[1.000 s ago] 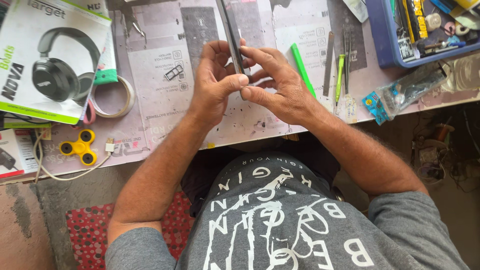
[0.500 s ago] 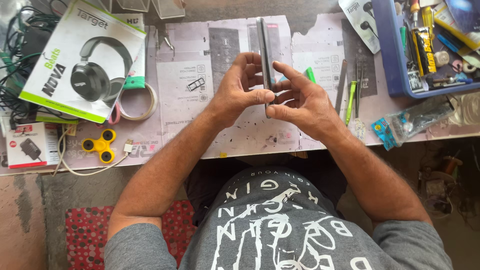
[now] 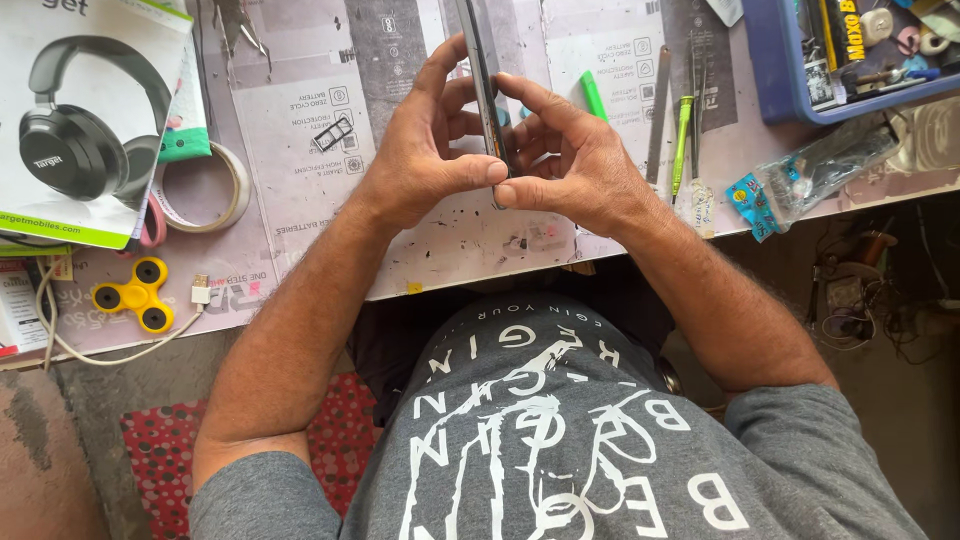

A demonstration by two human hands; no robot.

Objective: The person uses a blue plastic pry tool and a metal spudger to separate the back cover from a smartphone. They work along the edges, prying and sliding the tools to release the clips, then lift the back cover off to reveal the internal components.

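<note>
Both of your hands clamp the slim phone (image 3: 484, 70) held on edge, its long axis running twelve to six. Your left hand (image 3: 425, 165) grips at nine o'clock, your right hand (image 3: 575, 170) at three, equally near, thumbs meeting at its lower end.

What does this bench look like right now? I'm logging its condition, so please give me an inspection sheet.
Surface: worktable covered with printed paper, speckled with dark spots.
Job's things: slim dark phone held on edge.
Clutter: headphone box, tape roll, yellow spinner, green screwdriver, blue tray.
Grippers: left hand and right hand both pinch the phone.
Cables: white cable.
Surroundings: red dotted mat.
</note>
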